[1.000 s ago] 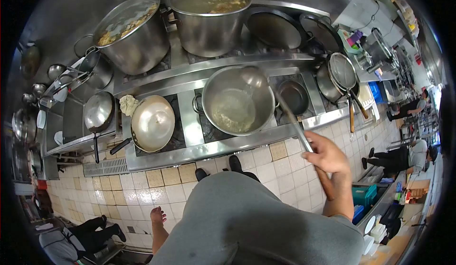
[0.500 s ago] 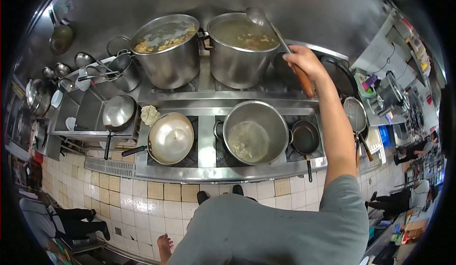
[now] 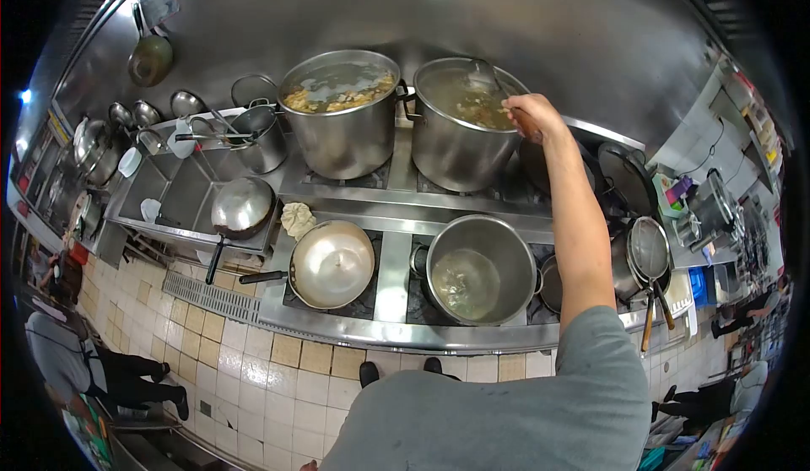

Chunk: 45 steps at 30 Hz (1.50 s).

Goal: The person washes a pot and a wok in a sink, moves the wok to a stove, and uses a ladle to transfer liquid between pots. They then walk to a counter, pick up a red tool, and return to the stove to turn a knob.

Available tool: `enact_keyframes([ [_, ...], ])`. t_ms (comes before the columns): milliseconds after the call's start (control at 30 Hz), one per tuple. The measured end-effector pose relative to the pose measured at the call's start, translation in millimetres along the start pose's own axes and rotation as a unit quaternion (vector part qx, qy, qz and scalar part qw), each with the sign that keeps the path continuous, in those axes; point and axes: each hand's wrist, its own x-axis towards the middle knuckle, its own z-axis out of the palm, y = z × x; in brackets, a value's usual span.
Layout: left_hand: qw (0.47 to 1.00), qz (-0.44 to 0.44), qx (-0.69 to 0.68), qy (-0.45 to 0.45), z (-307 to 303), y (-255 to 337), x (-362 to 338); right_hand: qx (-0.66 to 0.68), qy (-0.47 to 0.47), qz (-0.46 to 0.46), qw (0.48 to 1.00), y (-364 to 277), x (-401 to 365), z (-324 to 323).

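Observation:
My right hand is closed around the wooden handle of a ladle. The ladle's metal end reaches over the rim into the right stockpot, which holds cloudy liquid with bits in it. Beside it stands a second stockpot with floating yellowish pieces. Nearer me on the stove, a wide pot contains some clear liquid, and my right forearm passes to its right. Only a sliver of my left hand shows at the bottom edge, low by my side; its fingers are hidden.
A wok rests on the front left burner, with a crumpled cloth behind it. Another pan sits on the sink edge. Strainers lie to the right. People stand at both sides.
The ladle has gone from above the right stockpot's back rim down into the pot, its handle now steeper. My left hand has almost left the view. The camera view has shifted.

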Motion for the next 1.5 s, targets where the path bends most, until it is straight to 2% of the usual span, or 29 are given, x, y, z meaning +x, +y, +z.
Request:
enact_keyframes([
  [167, 1.0, 0.003, -0.009, 0.001, -1, -1, 6, -0.034, -0.005, -0.007, 0.999, -2, 2, -8],
  [300, 1.0, 0.012, -0.019, -0.002, 1, 13, 12, -0.02, 0.003, -0.017, 1.0, 18, 36, 0],
  [433, 1.0, 0.02, -0.023, -0.005, 3, 23, 18, 0.013, -0.001, 0.031, 0.999, 18, 43, 13],
  [500, 1.0, 0.021, -0.021, -0.005, 5, 28, 18, 0.203, -0.096, 0.114, 0.968, 35, 69, 11],
  [533, 1.0, 0.02, -0.019, -0.004, 4, 28, 18, 0.323, -0.082, 0.15, 0.931, 41, 76, 15],
  [567, 1.0, 0.02, -0.016, -0.004, 3, 27, 18, 0.324, -0.081, 0.149, 0.931, 45, 79, 16],
  [633, 1.0, 0.019, -0.013, -0.003, 2, 27, 18, 0.468, -0.197, 0.136, 0.851, 53, 85, 16],
  [667, 1.0, 0.018, -0.012, -0.004, 2, 26, 17, 0.489, -0.203, 0.149, 0.835, 51, 83, 18],
  [767, 1.0, 0.017, -0.003, -0.004, 1, 28, 17, 0.521, -0.207, 0.146, 0.815, 43, 70, 14],
  [900, 1.0, 0.025, -0.001, -0.004, 0, 31, 22, 0.526, -0.197, 0.133, 0.817, 34, 54, 6],
  [1067, 0.999, 0.041, -0.006, -0.008, -1, 40, 33, 0.606, -0.228, 0.132, 0.751, 19, 33, 0],
  [1300, 0.998, 0.054, -0.006, -0.018, 0, 48, 43, 0.616, -0.212, 0.113, 0.75, 6, 9, -17],
  [1367, 0.998, 0.057, -0.005, -0.022, 0, 45, 47, 0.631, -0.245, 0.103, 0.729, 2, -1, -20],
  [1500, 0.998, 0.061, -0.003, -0.03, -6, 34, 61, 0.648, -0.223, 0.098, 0.722, -5, -30, -27],
])
